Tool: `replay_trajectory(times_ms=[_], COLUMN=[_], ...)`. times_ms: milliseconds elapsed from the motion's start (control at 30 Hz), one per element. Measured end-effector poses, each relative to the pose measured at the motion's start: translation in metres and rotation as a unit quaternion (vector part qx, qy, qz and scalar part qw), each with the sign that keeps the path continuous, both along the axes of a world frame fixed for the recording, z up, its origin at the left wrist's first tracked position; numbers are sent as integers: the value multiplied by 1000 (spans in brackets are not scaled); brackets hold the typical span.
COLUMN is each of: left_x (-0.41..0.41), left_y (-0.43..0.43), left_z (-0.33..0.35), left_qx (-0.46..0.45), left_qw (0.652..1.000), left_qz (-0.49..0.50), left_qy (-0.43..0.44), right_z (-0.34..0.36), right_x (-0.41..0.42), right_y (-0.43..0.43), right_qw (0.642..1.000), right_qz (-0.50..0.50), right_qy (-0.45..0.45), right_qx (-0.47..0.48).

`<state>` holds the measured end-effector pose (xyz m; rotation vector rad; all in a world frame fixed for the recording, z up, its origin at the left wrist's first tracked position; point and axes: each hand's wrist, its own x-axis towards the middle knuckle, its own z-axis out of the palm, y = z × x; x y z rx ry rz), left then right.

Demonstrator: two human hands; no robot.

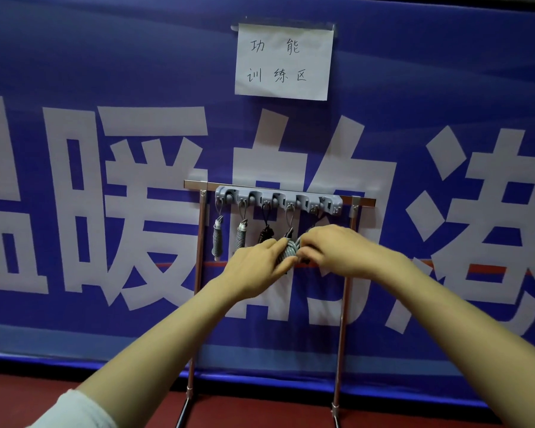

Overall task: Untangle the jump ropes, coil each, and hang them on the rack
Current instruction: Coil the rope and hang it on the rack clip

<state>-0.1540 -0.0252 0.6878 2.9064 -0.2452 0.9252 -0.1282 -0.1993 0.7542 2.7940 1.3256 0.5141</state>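
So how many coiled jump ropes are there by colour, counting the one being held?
Grey coils: 3, two hanging plus the held coil gripped by left hand and right hand
Black coil: 1
Total: 4 in view; the right hand may hide more.

Shiny metal rack frame (200, 242), matt grey plastic hook bar (278, 199), cloth banner (105, 72), paper sign (283, 61)

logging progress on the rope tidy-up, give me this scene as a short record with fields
rack: grey hook strip on a metal stand
hung: left grey coil, second grey coil, black coil
held: grey rope bundle, in front of the rack's right part
left hand: grips the bundle from the left
right hand: grips it from the right
behind: blue banner, paper sign above
unclear: whether the held bundle is hooked yet
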Motion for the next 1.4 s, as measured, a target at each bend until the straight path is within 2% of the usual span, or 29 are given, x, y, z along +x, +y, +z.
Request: replay_trajectory(times_ms=[67, 133, 267, 400, 533, 667, 767, 867, 967, 1100, 1133, 1233, 1267, 1300, 1333, 1400], left_x=[-4, -7, -11, -15, -15, -17, -21, -24, -23, -19, -18, -16, -16, -17, -19, -21], left_y=[0, 1, 4, 4, 0, -1, -7, -14, -18, -14, -14, -19, -21, -24, -26, -29], left_z=[4, 8, 8, 7, 6, 9, 8, 3, 1, -3, -4, -5, -5, -5, -4, 0], left_qx=[37, 32, 38, 7, -9, -142, -87, -68, -61, -51, -67, -190, -224, -264, -316, -441], left_qw=[999, 998, 993, 990, 982, 958, 975, 987, 983, 966, 961, 924, 913, 902, 887, 836], left_qz=[-28, -61, -106, -126, -164, -218, -185, -147, -151, -226, -242, -313, -321, -325, -324, -325], left_qy=[3, 10, 33, 63, 93, 121, 90, -3, -82, -118, -117, -112, -115, -107, -90, -37], right_z=[3, 5, 5, 0, -1, 3, 5, 4, 1, -4, -6, -11, -13, -15, -17, -18], right_x=[5, 8, 8, 11, 7, 4, 5, 6, 9, 9, 8, 9, 9, 9, 9, 7], right_y=[-3, -5, -5, -7, -8, -10, -14, -16, -17, -19, -19, -18, -17, -17, -16, -15], right_qw=[997, 991, 984, 966, 946, 890, 861, 839, 780, 702, 680, 598, 582, 580, 594, 641], right_qz=[23, 50, 78, 94, 116, 111, 94, 67, 37, 7, 1, -1, 3, 3, 1, -5], right_qy=[49, 89, 138, 199, 264, 386, 453, 479, 525, 587, 602, 650, 659, 659, 649, 614], right_qx=[47, 88, 82, 135, 147, 215, 209, 251, 337, 403, 418, 469, 477, 479, 476, 460])
